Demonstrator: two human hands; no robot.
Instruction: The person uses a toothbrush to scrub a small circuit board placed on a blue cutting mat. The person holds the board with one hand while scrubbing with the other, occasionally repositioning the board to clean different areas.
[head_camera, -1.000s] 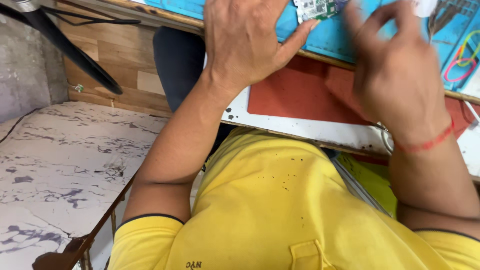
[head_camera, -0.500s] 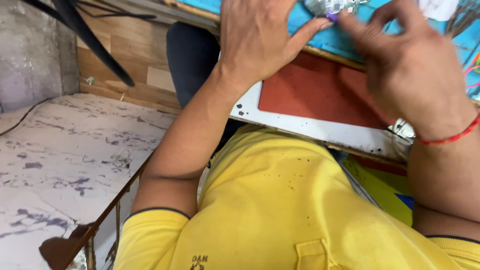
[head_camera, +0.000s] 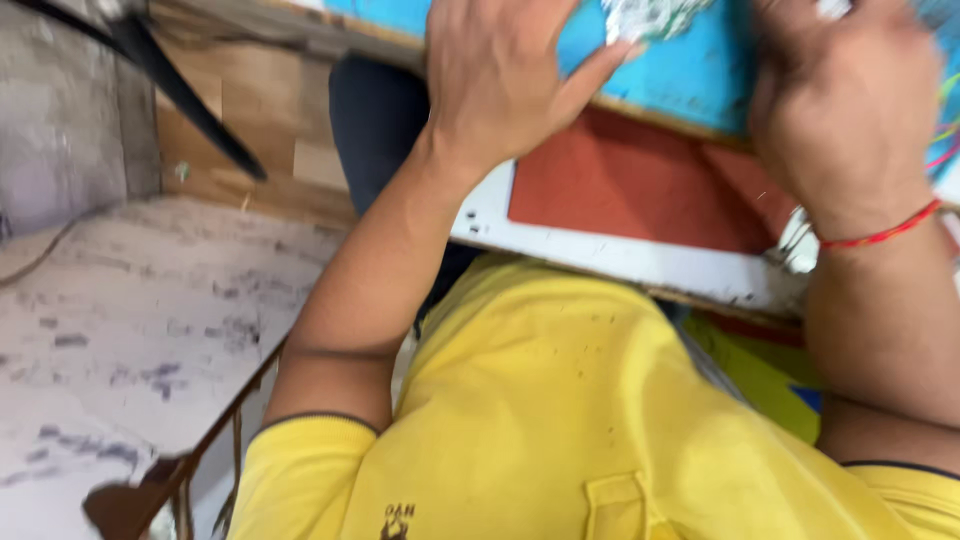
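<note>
My left hand (head_camera: 505, 85) rests on the blue work mat (head_camera: 690, 75) at the top of the view. Its thumb presses against the lower edge of a small circuit board (head_camera: 645, 15), and its fingers run out of the frame above. My right hand (head_camera: 850, 110), with a red thread on the wrist, is blurred at the top right over the mat. Its fingers curl away from me and are cut off by the frame edge, so I cannot see what they hold.
A red mat (head_camera: 640, 185) lies on the white table edge (head_camera: 620, 260) in front of my yellow shirt. Coloured rubber bands (head_camera: 945, 120) lie at the far right. A dark chair back (head_camera: 375, 130), a wooden wall panel and a marbled floor (head_camera: 130, 330) are on the left.
My right hand has moved right and up, away from the circuit board, and is now blurred. My left hand stays with its thumb on the board.
</note>
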